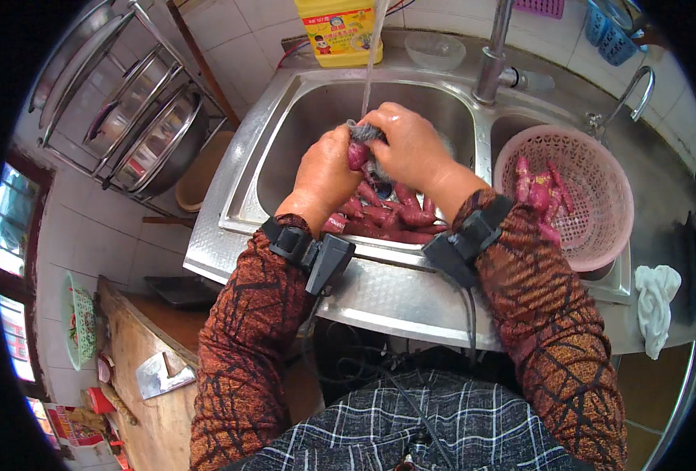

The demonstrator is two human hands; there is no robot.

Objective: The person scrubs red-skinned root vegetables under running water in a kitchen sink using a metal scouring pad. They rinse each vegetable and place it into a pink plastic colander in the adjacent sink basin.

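My left hand (327, 173) grips a purple-skinned sweet potato (357, 155) above the left basin of a stainless steel sink (307, 112). Against that root my right hand (411, 147) presses a grey scrubbing cloth (369, 133). A thin stream of water (369, 76) falls just behind my fingers. Below my hands, several reddish-purple sweet potatoes (383, 216) lie in the basin; my hands and wrists hide part of the pile. To my right, a pink plastic colander (610, 206) sits over the second basin and holds several more sweet potatoes (541, 191).
A faucet post (492, 65) rises behind the sink, near a yellow detergent jug (342, 35) and a clear bowl (435, 50). A white cloth (656, 306) lies at the right. At left are a rack of metal basins (159, 141) and a cleaver (162, 377) on a wooden board (159, 424).
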